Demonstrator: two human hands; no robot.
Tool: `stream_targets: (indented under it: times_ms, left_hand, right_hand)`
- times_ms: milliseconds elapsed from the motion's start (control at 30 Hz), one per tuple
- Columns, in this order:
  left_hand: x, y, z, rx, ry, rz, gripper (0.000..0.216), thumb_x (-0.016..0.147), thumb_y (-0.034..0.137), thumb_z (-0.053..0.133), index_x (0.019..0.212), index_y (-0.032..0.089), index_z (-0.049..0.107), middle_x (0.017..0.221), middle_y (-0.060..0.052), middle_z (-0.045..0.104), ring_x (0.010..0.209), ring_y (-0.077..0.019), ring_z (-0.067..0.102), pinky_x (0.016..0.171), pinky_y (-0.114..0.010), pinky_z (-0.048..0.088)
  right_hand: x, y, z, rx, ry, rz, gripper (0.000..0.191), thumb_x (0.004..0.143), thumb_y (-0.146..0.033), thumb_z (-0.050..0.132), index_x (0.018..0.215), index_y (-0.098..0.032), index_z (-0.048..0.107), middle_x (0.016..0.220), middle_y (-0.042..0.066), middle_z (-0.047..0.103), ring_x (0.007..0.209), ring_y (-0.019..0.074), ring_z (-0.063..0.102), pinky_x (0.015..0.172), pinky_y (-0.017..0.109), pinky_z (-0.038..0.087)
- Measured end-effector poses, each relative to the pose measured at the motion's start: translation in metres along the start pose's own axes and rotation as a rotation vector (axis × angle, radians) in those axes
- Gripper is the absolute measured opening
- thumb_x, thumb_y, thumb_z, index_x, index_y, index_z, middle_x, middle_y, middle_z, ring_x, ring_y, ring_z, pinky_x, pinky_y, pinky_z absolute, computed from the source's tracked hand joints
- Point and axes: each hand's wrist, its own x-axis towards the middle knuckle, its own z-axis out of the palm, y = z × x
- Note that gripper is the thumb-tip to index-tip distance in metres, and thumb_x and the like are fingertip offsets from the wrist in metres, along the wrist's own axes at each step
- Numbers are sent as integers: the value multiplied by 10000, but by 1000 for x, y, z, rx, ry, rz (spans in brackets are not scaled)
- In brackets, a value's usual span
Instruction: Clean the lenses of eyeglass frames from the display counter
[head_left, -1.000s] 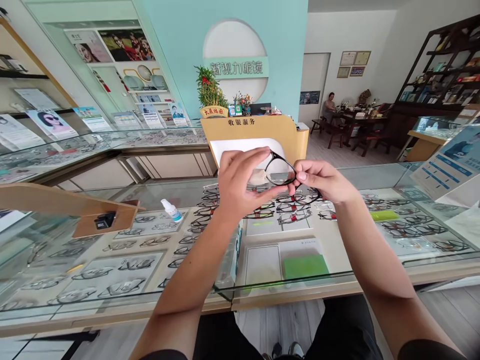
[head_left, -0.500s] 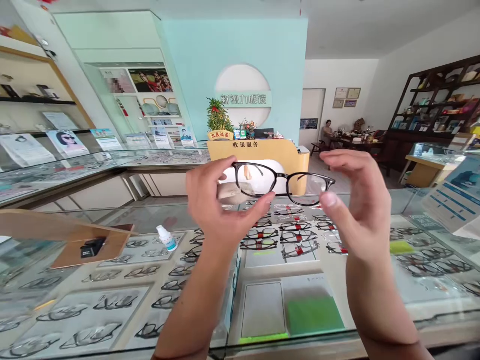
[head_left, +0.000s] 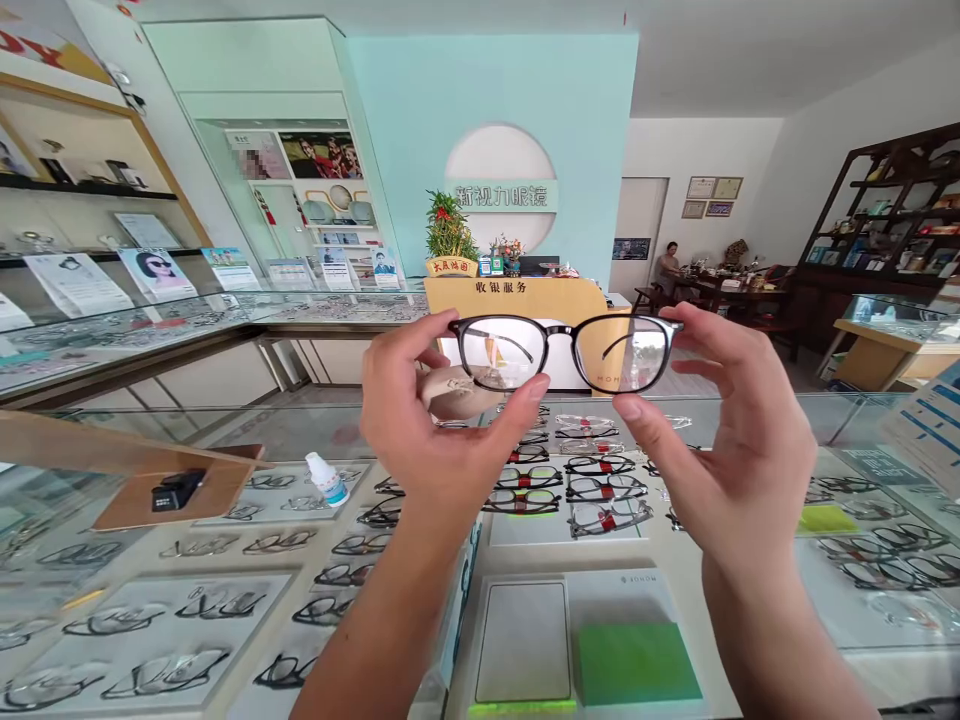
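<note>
A pair of black-rimmed eyeglasses (head_left: 559,330) is held up level above the glass counter, lenses facing me and temples pointing away. My left hand (head_left: 435,410) is closed on the left end, index finger at the upper corner and thumb at the lower rim. My right hand (head_left: 731,430) grips the other end the same way, thumb under the right lens and fingertips at the hinge corner. Faint lettering shows on the right lens. Beneath the hands, several eyeglasses (head_left: 606,490) with red tags lie in rows inside the display case.
A white bottle (head_left: 327,480) stands on the glass at left, near a wooden stand (head_left: 225,480) with a small black box. A green block (head_left: 637,662) lies low in the case. Beyond are a cash desk (head_left: 517,295) and a seated person (head_left: 669,265).
The eyeglasses have gone from tilted to level. My right hand has closed in on the right end, its fingers now touching the hinge corner. The view has shifted slightly left.
</note>
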Motion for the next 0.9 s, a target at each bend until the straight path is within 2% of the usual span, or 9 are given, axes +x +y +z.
stream_targets:
  times_ms: [100, 233, 433, 633, 900]
  left_hand:
    - [0, 3, 0, 34, -24, -13, 609, 875, 530, 876, 1400, 301, 668, 1226, -93, 715, 960, -275, 660, 871, -479, 579]
    - [-3, 3, 1, 42, -72, -41, 715, 845, 464, 922, 1484, 325, 635, 1321, -97, 709, 1002, -286, 670, 850, -470, 597]
    - [-6, 0, 4, 39, -77, -54, 770, 841, 429, 935, 1530, 320, 607, 1391, -105, 698, 1038, -289, 686, 845, -453, 614]
    - [-3, 1, 5, 21, -128, -65, 659, 859, 409, 909, 1461, 292, 667, 1334, -93, 728, 1013, -281, 697, 913, -462, 612]
    - [-3, 5, 8, 13, -110, -61, 634, 868, 387, 899, 1449, 276, 671, 1319, -86, 718, 948, -240, 682, 826, -404, 608]
  right_hand:
    - [1, 2, 0, -5, -5, 18, 585, 999, -337, 786, 1553, -355, 599, 1475, 138, 688, 1303, 365, 679, 1011, 578, 627]
    - [3, 7, 1, -26, 2, 42, 564, 1013, -380, 766, 1552, -337, 602, 1510, 136, 676, 1279, 352, 692, 991, 557, 642]
    - [2, 12, 6, -68, 4, 52, 552, 1019, -405, 751, 1544, -307, 613, 1476, 145, 693, 1248, 341, 701, 946, 524, 660]
    - [1, 18, 8, -64, -4, 87, 577, 1040, -447, 711, 1590, -322, 588, 1473, 136, 695, 1243, 335, 696, 957, 528, 661]
    - [1, 22, 10, -117, -22, 103, 624, 1018, -456, 743, 1600, -298, 582, 1450, 140, 713, 1200, 320, 724, 990, 542, 651]
